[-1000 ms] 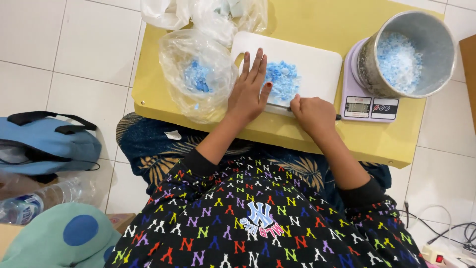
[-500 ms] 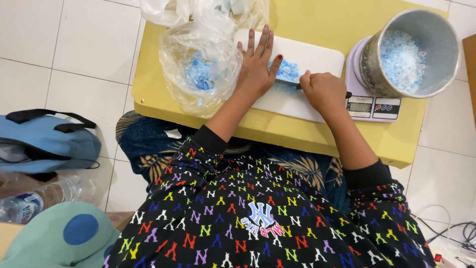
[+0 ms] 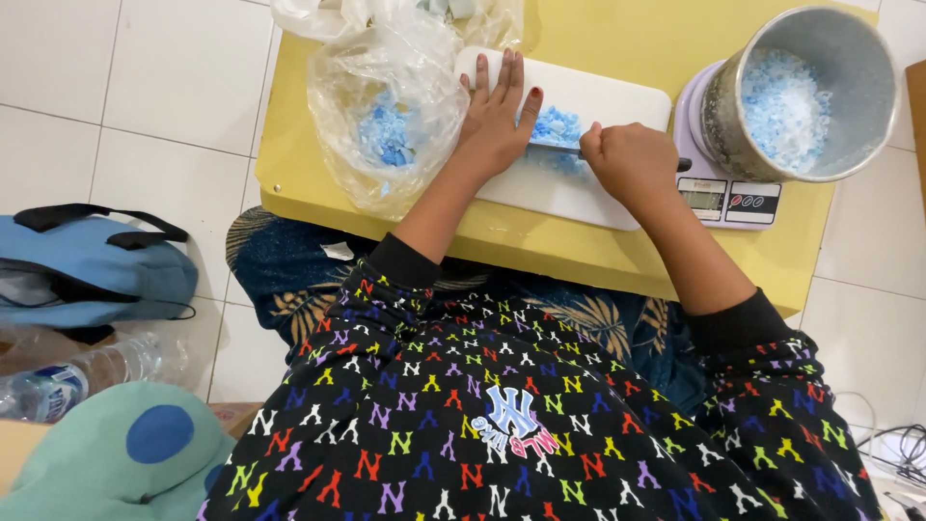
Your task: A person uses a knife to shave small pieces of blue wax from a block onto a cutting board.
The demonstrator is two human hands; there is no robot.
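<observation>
The right hand (image 3: 632, 159) is closed in a fist-like grip around the dark handle of a thin-bladed knife (image 3: 564, 150), whose blade runs leftward from the fist and whose handle end shows just past the fist on the scale side. The blade is laid against a small heap of pale blue, crumbly flakes (image 3: 557, 126) on a white rectangular plastic cutting board (image 3: 617, 99). The left hand (image 3: 497, 121) is spread flat, fingers apart and extended, and is pressed palm-down on the board's left part, with the fingertips beside the heap; nothing is clasped in it.

The board is carried on a yellow square bench (image 3: 598, 39). Just to the left of the left hand, a crumpled clear plastic bag (image 3: 386, 116) holding darker blue chunks is lying on the bench, with its edge touching the board. To the right of the right hand, a small lilac digital kitchen scale (image 3: 725, 191) is set on the bench, and a round grey metal can (image 3: 805, 92) partly filled with pale blue and white flakes is stood upon it.

On the white tiled floor (image 3: 125, 77) to the left, a blue bag with black straps (image 3: 92, 265), a clear plastic water bottle (image 3: 77, 376) and a teal cushion with a blue dot (image 3: 125, 449) can be seen. A black top patterned with many-coloured letters is worn by the person.
</observation>
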